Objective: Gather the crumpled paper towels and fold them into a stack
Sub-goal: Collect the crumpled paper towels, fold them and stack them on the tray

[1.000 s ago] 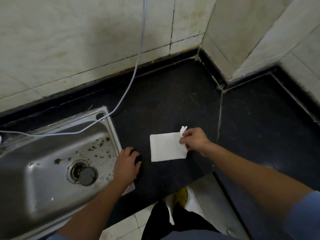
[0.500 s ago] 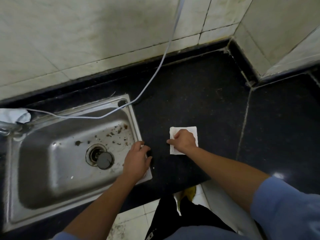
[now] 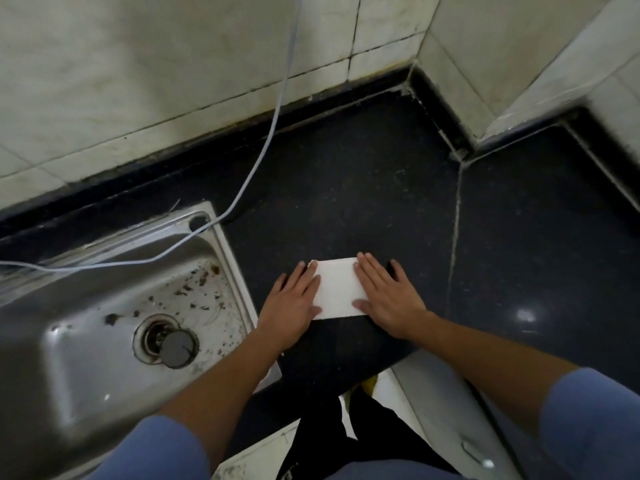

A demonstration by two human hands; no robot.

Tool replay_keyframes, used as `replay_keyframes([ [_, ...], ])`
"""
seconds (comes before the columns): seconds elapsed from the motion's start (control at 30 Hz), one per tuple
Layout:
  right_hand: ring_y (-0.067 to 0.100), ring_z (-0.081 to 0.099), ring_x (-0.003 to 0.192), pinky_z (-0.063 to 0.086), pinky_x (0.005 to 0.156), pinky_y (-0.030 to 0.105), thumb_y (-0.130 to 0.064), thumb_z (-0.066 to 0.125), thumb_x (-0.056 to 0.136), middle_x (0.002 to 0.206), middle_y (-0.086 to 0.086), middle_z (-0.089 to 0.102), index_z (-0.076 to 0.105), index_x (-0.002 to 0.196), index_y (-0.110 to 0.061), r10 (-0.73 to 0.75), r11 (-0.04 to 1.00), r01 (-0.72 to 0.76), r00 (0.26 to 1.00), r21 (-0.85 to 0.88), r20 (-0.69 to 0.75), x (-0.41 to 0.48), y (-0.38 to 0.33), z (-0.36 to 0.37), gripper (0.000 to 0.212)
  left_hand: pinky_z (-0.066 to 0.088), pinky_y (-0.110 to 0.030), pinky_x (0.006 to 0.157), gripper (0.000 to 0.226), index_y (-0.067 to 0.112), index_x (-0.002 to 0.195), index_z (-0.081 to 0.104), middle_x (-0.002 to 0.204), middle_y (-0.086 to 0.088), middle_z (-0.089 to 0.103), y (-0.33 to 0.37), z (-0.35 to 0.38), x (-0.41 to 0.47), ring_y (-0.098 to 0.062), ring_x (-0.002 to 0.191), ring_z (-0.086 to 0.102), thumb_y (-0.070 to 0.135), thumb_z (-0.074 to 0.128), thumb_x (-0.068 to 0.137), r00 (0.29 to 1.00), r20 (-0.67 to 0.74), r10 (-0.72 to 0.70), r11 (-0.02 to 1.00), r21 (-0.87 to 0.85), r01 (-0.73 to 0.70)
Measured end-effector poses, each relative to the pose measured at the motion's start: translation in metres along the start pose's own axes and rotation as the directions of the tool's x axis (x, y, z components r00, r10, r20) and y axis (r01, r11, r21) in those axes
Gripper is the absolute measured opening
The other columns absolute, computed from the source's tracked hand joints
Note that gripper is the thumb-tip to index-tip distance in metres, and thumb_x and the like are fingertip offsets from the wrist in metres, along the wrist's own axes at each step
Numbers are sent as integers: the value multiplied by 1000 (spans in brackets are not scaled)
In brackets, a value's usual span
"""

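While hands (image 3: pixel 290 308) (image 3: pixel 389 299) press paper towel (image 3: pixel 337 289) flat, sink (image 3: pixel 52 341) holding crumbs (image 3: pixel 194 282), drain stopper (image 3: pixel 178 348)

Paper towel (image 3: pixel 337 289): its 9 o'clock edge lies under the left hand (image 3: pixel 291 306) and its 3 o'clock edge under the right hand (image 3: pixel 388 299). The layer count cannot be told.

Sink (image 3: pixel 52 358): cut off by the frame at 9 and 7 o'clock.

Cable (image 3: pixel 273 133): leaves the frame at 12 and at 9 o'clock (both ends out of view).

Specks (image 3: pixel 194 289) on the sink floor: too small to identify.

Yellow item (image 3: pixel 369 384) at 6 o'clock: mostly hidden behind the counter (image 3: pixel 346 185) edge, so it cannot be identified.
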State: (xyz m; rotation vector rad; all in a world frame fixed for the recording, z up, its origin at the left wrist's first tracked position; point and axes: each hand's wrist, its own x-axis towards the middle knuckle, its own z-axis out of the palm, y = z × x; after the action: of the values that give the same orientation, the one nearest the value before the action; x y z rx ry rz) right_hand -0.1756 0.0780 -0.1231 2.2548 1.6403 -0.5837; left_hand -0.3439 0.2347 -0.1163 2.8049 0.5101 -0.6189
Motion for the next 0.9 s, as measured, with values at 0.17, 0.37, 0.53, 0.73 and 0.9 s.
replay_keyframes([
  [0.17, 18, -23, 142, -2, 118, 54, -61, -3, 92, 158, 8, -19, -14, 149, -11, -9, 999, 10, 999, -46, 31, -2, 9, 0, 77, 6, -42, 120, 64, 20, 153, 10, 160, 4, -14, -3, 0, 1, -17, 147, -12, 43, 37, 99, 1000, 8, 2, 999, -34, -2],
  [0.37, 26, 15, 146, 19, 114, 47, -57, 32, 96, 160, 8, 13, 19, 152, -14, -5, 996, 12, 997, 86, -78, 16, -4, -43, 71, 15, -38, 118, 62, 20, 151, 20, 160, 2, 9, -10, -9, -21, -16, 147, 4, 43, 42, 97, 979, -128, -157, 970, -207, 128],
  [0.53, 26, 54, 110, 43, 87, 39, -49, 62, 85, 122, 8, 56, 42, 131, -15, -8, 986, -8, 996, 167, 92, 64, -21, -70, 61, 33, -41, 111, 51, 15, 138, 47, 148, -4, 41, -14, 4, -62, -23, 135, 37, 35, 57, 92, 894, -241, -377, 886, -374, 273],
  [0.73, 24, 59, 101, 47, 75, 33, -31, 68, 83, 115, 4, 60, 57, 120, -16, -51, 951, -36, 962, 308, 269, 73, -21, -76, 41, 46, -40, 90, 36, 11, 116, 65, 120, -7, 62, -7, 24, -110, -28, 110, 57, 28, 68, 84, 842, -259, -472, 849, -389, 356],
  [0.9, 21, 56, 81, 36, 56, 28, -28, 62, 85, 89, -1, 57, 49, 92, -24, -154, 922, 129, 987, 365, 42, 34, -13, -91, 15, 49, -34, 83, 27, 18, 113, 63, 107, -2, 65, -2, 4, -125, -21, 98, 60, 33, 59, 90, 830, -253, -497, 833, -404, 377],
])
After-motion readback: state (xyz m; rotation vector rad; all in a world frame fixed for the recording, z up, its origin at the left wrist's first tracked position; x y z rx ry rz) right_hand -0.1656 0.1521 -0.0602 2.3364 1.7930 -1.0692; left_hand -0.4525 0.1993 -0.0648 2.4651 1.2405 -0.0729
